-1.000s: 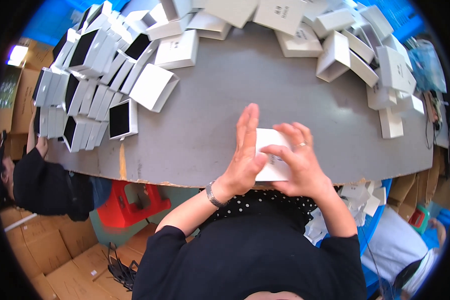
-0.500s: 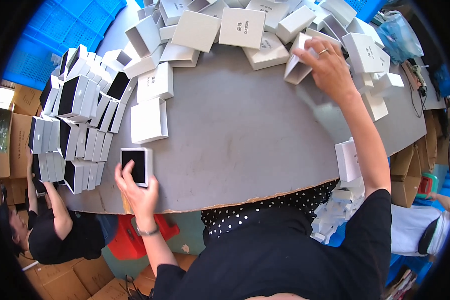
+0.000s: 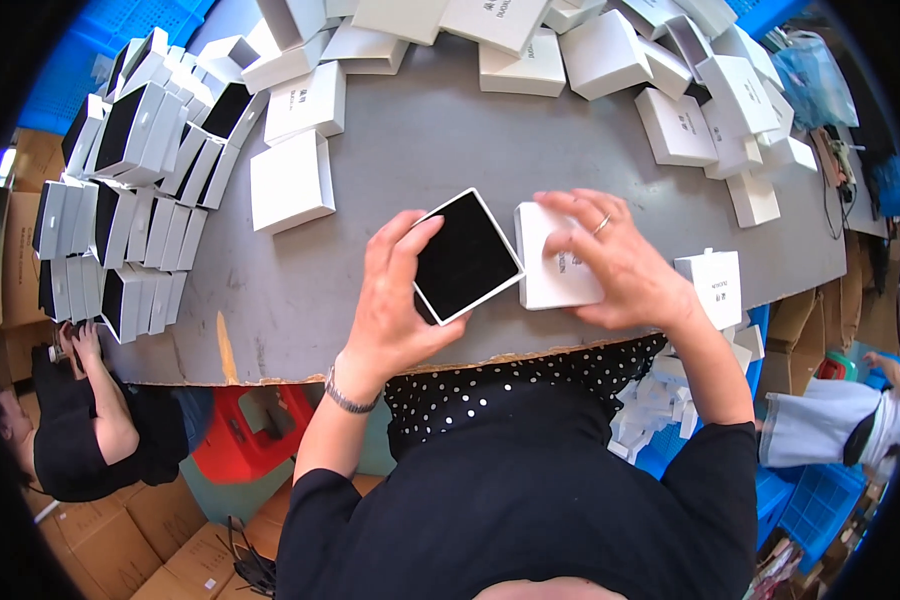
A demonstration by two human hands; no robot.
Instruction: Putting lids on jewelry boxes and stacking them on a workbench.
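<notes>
In front of me, my left hand [image 3: 388,300] grips a white box tray with a black padded inside [image 3: 467,258], tilted above the grey table. My right hand [image 3: 632,270] holds a white box sleeve [image 3: 543,262] by its far and near edges, printed face up. Tray and sleeve are side by side, almost touching at the tray's right corner; the tray is outside the sleeve. On the left, upright rows of white trays with black insides [image 3: 130,130] stand packed together. Two white sleeves lie nearby, the closer one [image 3: 288,185] between those rows and my left hand.
Loose white sleeves [image 3: 605,58] pile along the table's far side and right. A white box [image 3: 712,285] lies at the right edge, above a blue crate holding small white pieces [image 3: 645,420]. Blue crates [image 3: 125,25] stand far left. A co-worker's hands [image 3: 82,342] are at the lower left.
My left hand has lifted the black-lined tray off the table and brought it right, to the middle. My right hand has drawn a sleeve from the far pile toward me, beside the tray.
</notes>
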